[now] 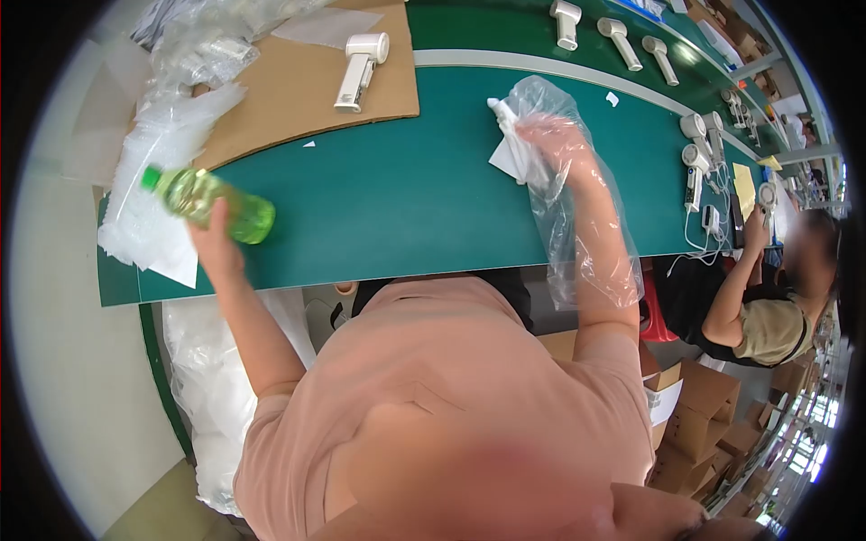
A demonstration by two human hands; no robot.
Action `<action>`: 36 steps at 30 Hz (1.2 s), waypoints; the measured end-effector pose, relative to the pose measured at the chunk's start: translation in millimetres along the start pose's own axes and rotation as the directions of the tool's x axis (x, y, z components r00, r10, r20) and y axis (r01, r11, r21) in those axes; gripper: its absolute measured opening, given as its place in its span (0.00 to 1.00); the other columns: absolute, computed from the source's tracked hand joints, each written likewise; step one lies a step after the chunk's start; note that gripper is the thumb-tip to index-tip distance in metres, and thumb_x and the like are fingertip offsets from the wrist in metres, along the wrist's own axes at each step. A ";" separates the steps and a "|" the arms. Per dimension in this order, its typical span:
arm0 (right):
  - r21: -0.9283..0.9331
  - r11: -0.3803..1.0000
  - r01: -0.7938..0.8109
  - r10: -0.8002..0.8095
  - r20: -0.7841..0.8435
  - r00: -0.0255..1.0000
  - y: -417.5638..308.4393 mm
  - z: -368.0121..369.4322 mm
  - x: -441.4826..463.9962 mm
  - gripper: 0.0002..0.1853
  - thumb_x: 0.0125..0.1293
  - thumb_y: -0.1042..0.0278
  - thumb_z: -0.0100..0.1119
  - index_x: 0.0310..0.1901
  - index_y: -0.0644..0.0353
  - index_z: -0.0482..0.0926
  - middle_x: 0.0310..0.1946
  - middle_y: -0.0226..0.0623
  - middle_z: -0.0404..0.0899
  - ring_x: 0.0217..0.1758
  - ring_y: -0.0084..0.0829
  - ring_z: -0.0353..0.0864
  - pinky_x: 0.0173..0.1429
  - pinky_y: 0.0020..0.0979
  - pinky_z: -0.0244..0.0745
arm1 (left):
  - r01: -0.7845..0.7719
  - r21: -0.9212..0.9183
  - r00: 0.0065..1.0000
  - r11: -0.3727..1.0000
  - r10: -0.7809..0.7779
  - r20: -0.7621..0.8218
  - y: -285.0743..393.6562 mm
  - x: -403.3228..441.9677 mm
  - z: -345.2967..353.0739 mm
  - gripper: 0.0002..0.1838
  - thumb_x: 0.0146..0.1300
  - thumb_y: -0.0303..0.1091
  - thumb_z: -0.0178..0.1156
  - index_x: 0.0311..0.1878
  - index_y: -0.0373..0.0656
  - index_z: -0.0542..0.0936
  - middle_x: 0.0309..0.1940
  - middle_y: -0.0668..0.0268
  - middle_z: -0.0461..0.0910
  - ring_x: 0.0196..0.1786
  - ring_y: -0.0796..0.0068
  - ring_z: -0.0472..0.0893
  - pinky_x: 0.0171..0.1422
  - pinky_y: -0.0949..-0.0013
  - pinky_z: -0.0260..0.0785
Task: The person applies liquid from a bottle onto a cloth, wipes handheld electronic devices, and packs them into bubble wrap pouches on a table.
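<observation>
My left hand (215,239) is wrapped round a green plastic bottle (244,214) with a green cap, tilted over the left part of the green table (379,198). A clear plastic bag (564,216) covers my right hand (552,140) and part of that forearm. The fingers of my right hand are closed on a crumpled white cloth or tissue (512,144), at the middle right of the table. White foam sheets (149,207) lie just beside the bottle, at the table's left end.
White handheld devices stand or lie on cardboard (307,108), at the right with cables (711,219), and on the far belt (505,27). A co-worker (767,316) sits at the right holding a device. Boxes (704,410) stand below.
</observation>
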State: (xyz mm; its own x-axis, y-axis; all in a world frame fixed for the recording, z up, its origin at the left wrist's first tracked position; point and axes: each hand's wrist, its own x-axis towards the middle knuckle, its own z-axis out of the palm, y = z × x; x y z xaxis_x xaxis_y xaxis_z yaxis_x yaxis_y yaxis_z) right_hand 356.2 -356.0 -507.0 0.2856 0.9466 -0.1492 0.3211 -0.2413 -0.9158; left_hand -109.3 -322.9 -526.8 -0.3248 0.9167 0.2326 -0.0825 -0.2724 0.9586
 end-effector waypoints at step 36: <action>0.319 0.942 0.108 -0.072 -0.123 0.990 64.7 -0.9 39.5 0.19 0.61 0.63 0.56 0.51 0.67 0.74 0.47 0.38 0.77 0.50 0.27 0.73 0.56 0.25 0.64 | 0.946 0.304 -0.193 0.114 -0.556 0.809 -21.1 -114.1 231.0 0.22 0.63 0.52 0.51 0.50 0.44 0.72 0.40 0.64 0.75 0.39 0.72 0.77 0.42 0.67 0.71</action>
State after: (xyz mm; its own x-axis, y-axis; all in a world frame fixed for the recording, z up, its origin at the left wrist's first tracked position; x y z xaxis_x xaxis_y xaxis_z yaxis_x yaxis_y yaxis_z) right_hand 389.1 -334.4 -571.8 0.3704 0.9282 -0.0356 0.0454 -0.0563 -0.9974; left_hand 147.1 -354.2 -535.7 0.8705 0.2108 -0.4447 -0.0305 0.9250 0.3787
